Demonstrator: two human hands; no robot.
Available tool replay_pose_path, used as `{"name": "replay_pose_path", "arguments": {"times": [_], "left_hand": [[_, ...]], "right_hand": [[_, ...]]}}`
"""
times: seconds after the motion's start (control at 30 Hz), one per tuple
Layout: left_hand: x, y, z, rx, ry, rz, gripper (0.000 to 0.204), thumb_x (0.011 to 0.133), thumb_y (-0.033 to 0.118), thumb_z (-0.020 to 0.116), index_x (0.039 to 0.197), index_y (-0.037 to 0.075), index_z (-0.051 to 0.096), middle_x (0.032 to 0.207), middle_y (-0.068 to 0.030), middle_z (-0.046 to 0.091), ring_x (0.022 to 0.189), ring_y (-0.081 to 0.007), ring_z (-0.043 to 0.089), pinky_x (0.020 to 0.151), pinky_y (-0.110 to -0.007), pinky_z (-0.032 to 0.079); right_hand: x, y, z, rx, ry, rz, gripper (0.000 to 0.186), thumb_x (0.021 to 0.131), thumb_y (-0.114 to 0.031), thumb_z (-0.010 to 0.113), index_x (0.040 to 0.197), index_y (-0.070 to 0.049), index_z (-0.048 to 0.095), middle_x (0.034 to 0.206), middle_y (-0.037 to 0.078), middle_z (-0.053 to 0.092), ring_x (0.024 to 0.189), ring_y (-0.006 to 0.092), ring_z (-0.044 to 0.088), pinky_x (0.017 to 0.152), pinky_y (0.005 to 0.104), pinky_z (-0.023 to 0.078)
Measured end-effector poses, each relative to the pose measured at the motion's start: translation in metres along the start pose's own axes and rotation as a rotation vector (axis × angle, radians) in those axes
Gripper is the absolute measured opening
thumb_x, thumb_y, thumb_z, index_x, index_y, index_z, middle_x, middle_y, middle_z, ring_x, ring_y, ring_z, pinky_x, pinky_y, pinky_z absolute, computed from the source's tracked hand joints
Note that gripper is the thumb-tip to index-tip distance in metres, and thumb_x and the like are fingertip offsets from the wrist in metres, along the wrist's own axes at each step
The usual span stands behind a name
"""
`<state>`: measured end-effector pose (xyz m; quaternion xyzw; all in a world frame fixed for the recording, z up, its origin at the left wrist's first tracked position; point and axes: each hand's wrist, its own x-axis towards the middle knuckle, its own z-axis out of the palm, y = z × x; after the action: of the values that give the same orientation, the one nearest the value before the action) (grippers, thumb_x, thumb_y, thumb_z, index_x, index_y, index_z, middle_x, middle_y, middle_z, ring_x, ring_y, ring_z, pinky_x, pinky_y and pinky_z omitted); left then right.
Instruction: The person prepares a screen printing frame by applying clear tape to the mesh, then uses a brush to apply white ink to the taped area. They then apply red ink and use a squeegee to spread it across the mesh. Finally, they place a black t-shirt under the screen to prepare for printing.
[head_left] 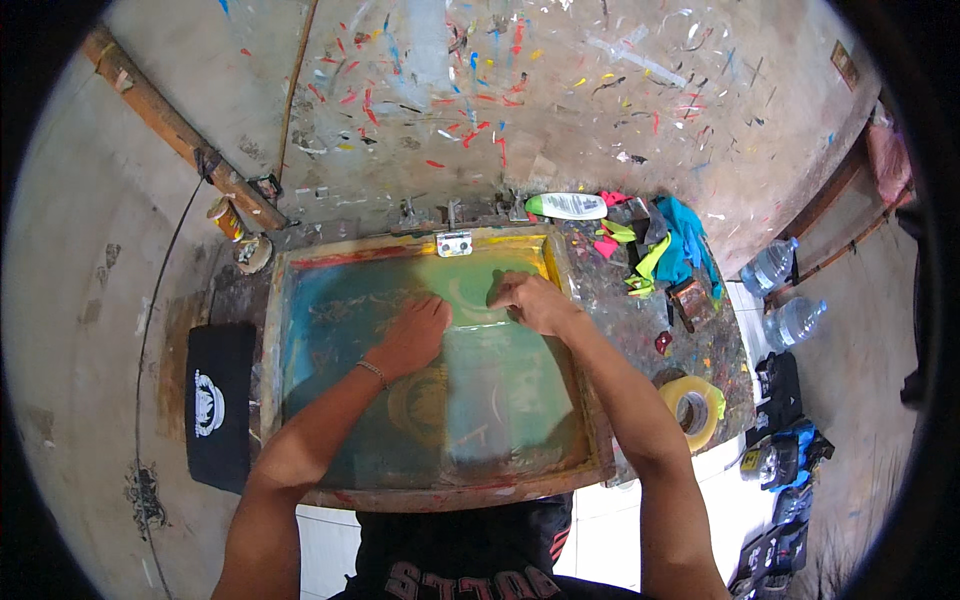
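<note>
A wooden-rimmed screen frame (420, 498) is laid on a stained worktop (625, 330), its near edge set at 6 o'clock. It is flanked by a black panel (220, 440) at 9 and a tape roll (710, 412) at 3. Over the mesh (340, 330), fingers are curled together on the left hand (420, 328) and, toward 1 o'clock, the right hand (532, 300); whether anything is gripped cannot be told. Bright cloth scraps (684, 240) are heaped at 2, a white-and-green bottle (567, 206) is laid at 1, and the wall (440, 100) at 12 is flecked with paint.
</note>
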<state>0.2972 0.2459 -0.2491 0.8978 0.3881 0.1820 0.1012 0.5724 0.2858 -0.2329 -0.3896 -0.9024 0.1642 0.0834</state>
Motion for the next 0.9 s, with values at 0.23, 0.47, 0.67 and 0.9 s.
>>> {"name": "replay_pose_path", "arguments": {"times": [0.23, 0.47, 0.67, 0.9], "left_hand": [[-0.004, 0.000, 0.002, -0.107, 0.068, 0.041, 0.007, 0.087, -0.001, 0.047, 0.094, 0.000, 0.048, 0.093, -0.0201, 0.050, 0.095, -0.0401, 0.050, 0.086, -0.050, 0.040], [-0.011, 0.004, 0.006, -0.154, 0.162, 0.071, 0.006, 0.091, 0.001, 0.047, 0.096, 0.001, 0.047, 0.095, -0.0199, 0.050, 0.094, -0.0402, 0.049, 0.088, -0.050, 0.040], [-0.012, 0.002, 0.003, -0.145, 0.113, 0.053, 0.004, 0.092, 0.003, 0.048, 0.096, 0.001, 0.048, 0.095, -0.0199, 0.050, 0.095, -0.0402, 0.050, 0.088, -0.049, 0.040], [-0.013, 0.005, 0.005, -0.146, 0.139, 0.031, 0.005, 0.094, 0.005, 0.050, 0.096, 0.000, 0.049, 0.094, -0.0196, 0.052, 0.094, -0.0398, 0.051, 0.088, -0.049, 0.042]], "right_hand": [[-0.003, -0.003, -0.008, -0.151, -0.041, -0.154, 0.034, 0.076, -0.004, 0.070, 0.105, -0.020, 0.076, 0.114, 0.007, 0.061, 0.114, 0.0312, 0.062, 0.100, 0.0444, 0.049], [-0.005, 0.007, -0.011, -0.038, 0.014, 0.043, 0.031, 0.078, -0.005, 0.068, 0.108, -0.013, 0.074, 0.112, 0.010, 0.064, 0.113, 0.0336, 0.061, 0.096, 0.0451, 0.051], [-0.008, 0.007, 0.010, -0.003, 0.148, 0.104, 0.035, 0.080, -0.004, 0.065, 0.113, -0.013, 0.074, 0.113, 0.012, 0.065, 0.112, 0.0353, 0.061, 0.094, 0.0460, 0.052], [-0.019, -0.004, 0.023, 0.010, 0.284, 0.155, 0.037, 0.082, -0.005, 0.069, 0.119, -0.008, 0.070, 0.117, 0.016, 0.066, 0.112, 0.0345, 0.061, 0.095, 0.0451, 0.051]]}}
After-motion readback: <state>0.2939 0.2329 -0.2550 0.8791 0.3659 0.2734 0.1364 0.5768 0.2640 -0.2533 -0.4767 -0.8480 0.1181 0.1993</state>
